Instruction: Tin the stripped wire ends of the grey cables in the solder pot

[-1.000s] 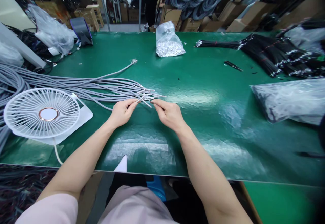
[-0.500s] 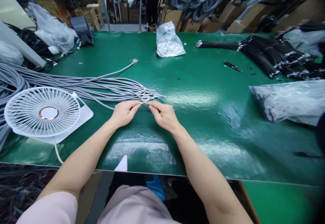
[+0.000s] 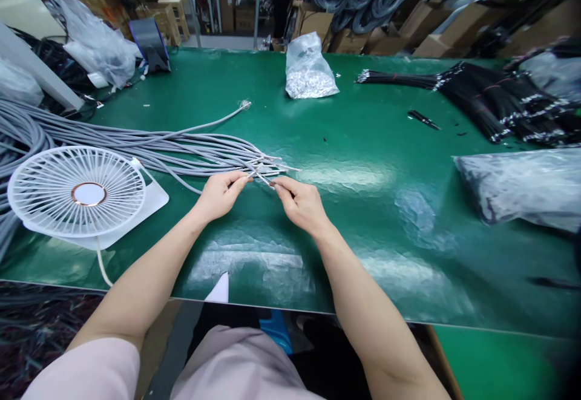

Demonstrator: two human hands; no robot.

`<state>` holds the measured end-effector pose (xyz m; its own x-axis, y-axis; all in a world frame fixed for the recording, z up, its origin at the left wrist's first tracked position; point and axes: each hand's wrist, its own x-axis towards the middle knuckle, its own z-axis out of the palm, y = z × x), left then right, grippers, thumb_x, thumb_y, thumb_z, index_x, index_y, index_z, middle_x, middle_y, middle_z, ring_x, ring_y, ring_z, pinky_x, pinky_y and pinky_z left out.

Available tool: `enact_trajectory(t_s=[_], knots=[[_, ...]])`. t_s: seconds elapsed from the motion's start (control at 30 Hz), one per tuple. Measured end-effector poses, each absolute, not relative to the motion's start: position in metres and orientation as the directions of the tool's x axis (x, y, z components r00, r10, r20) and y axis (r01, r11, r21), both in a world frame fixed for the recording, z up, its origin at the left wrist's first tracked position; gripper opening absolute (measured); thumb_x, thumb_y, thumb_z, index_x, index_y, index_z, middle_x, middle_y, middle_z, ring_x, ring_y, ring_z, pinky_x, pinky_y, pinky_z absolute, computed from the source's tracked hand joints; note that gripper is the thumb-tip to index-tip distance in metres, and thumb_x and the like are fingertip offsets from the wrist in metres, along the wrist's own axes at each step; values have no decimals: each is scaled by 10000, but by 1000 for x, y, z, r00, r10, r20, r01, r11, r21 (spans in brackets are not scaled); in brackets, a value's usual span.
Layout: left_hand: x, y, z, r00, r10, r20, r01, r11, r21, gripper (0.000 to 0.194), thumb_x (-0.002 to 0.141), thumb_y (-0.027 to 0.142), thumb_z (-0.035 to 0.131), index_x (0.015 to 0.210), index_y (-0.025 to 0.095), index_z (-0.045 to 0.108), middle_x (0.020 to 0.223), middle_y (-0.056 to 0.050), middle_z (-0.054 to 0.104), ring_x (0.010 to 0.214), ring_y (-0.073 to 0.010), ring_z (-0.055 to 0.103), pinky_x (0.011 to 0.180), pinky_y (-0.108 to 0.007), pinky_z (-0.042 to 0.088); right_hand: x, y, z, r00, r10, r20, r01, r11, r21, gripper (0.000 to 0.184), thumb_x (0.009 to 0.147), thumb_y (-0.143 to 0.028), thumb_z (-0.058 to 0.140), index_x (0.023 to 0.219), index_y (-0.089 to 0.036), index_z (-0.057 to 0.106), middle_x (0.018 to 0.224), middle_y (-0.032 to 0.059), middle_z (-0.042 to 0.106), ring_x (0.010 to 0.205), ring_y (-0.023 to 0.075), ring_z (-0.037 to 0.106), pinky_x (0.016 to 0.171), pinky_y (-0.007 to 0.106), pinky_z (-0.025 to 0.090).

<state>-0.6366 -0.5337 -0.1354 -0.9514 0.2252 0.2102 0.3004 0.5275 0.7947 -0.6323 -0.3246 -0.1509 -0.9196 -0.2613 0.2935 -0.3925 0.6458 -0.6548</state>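
In the head view, a bundle of grey cables reaches across from the left, its thin pale ends gathered just beyond my fingers. My left hand is closed in a pinch by these ends, gripping a cable end. To its right, my right hand pinches the tip of a pale cable end that slants up into the bundle. The thin strands cross between the two hands, and their details are too small to tell. A single grey cable with a frayed tip lies farther back.
A white fan stands left of my forearm. At the back sits a clear bag of small silvery pieces. Black wire bundles, small black snips and a plastic-wrapped pack lie on the right of the green table.
My hands have moved slightly apart; the right has shifted a little rightward, drawing out more of the pale end. The camera view has shifted slightly.
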Motion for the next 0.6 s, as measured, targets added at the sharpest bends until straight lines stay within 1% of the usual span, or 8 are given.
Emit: enact_trajectory(t_s=[0.13, 0.3, 0.47, 0.6], knots=[[-636, -533, -138, -952, 218, 214, 301, 549, 780, 375, 895, 400, 455, 950, 155, 733, 847, -31, 740, 764, -180, 639, 716, -261, 463, -631, -327, -151, -918, -266, 296, -397, 637, -660, 282, 910, -292, 446, 999, -250, 711, 712, 9, 706, 568, 155, 586, 530, 260, 366], [-636, -533, -139, -948, 225, 225, 315, 556, 769, 379, 900, 407, 451, 963, 158, 729, 888, -36, 748, 819, -193, 656, 745, -264, 464, -632, -327, -153, -920, -272, 282, -391, 611, -689, 300, 908, -285, 436, 997, -221, 715, 800, 30, 731, 650, 174, 631, 565, 269, 397], [-635, -534, -137, -946, 231, 228, 321, 573, 754, 397, 904, 409, 438, 968, 148, 730, 866, -40, 743, 793, -188, 648, 719, -259, 453, -633, -327, -154, -914, -274, 300, -405, 564, -719, 296, 906, -287, 445, 986, -210, 719, 818, 34, 735, 690, 176, 646, 591, 269, 411], [-635, -535, -137, -944, 236, 231, 327, 577, 749, 391, 908, 393, 434, 979, 144, 727, 863, -39, 740, 793, -179, 644, 730, -254, 447, -633, -327, -155, -913, -268, 307, -406, 543, -735, 291, 902, -281, 455, 978, -198, 724, 809, 37, 735, 669, 165, 635, 597, 264, 411]])
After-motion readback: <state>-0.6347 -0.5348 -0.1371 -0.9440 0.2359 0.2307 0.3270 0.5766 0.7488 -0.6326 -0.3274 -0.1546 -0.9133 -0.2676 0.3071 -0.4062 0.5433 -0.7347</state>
